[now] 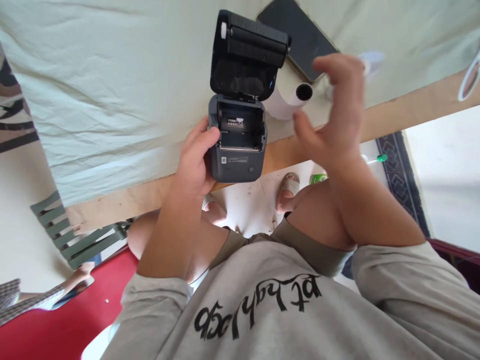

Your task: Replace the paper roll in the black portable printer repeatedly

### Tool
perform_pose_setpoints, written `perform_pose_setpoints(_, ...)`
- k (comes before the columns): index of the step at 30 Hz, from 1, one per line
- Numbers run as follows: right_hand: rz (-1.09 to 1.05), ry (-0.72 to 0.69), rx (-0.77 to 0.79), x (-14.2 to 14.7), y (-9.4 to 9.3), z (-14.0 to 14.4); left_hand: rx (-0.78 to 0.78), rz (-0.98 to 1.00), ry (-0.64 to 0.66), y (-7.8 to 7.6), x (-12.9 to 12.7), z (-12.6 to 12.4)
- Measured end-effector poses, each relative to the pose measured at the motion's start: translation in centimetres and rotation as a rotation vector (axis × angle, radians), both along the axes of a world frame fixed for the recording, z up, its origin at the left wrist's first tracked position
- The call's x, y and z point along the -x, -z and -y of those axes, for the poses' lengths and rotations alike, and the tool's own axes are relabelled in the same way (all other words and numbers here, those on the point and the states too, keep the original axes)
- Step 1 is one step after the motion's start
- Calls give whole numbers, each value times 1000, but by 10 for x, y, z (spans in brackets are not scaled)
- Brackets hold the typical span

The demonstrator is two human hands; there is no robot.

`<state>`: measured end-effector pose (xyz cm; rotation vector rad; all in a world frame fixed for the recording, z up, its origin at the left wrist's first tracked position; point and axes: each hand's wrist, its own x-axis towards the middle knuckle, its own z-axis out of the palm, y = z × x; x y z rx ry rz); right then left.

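Note:
A small dark grey label printer [237, 135] stands at the table's near edge with its lid flipped up and its paper bay empty. My left hand [195, 160] grips the printer's left side, thumb on its top corner. My right hand [333, 115] hovers to the right of the printer with fingers spread and nothing in it. A white paper roll [288, 100] lies on the table just behind and right of the printer, between it and my right hand.
A black phone [300, 37] lies face up behind the roll. A pale green cloth [112, 85] covers the table, whose wooden edge [412, 107] shows. Below are my knees, sandalled feet, a red seat [75, 315] and a green slatted chair [71, 235].

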<state>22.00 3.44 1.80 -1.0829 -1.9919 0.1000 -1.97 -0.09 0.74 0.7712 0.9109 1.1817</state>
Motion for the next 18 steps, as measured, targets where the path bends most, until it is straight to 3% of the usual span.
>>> perform_pose_setpoints(5, 141, 8, 272, 20, 15, -2, 13, 36, -16, -1, -1, -1)
perform_pose_setpoints(11, 127, 203, 408, 22, 13, -2, 47, 64, 5, -3, -1, -1)
perform_pose_setpoints(15, 90, 150, 378, 17, 12, -4, 34, 91, -7, -2, -1, -1)
perform_pose_setpoints(18, -153, 31, 390, 16, 12, -5, 33, 76, -11, -1, -2, -1)
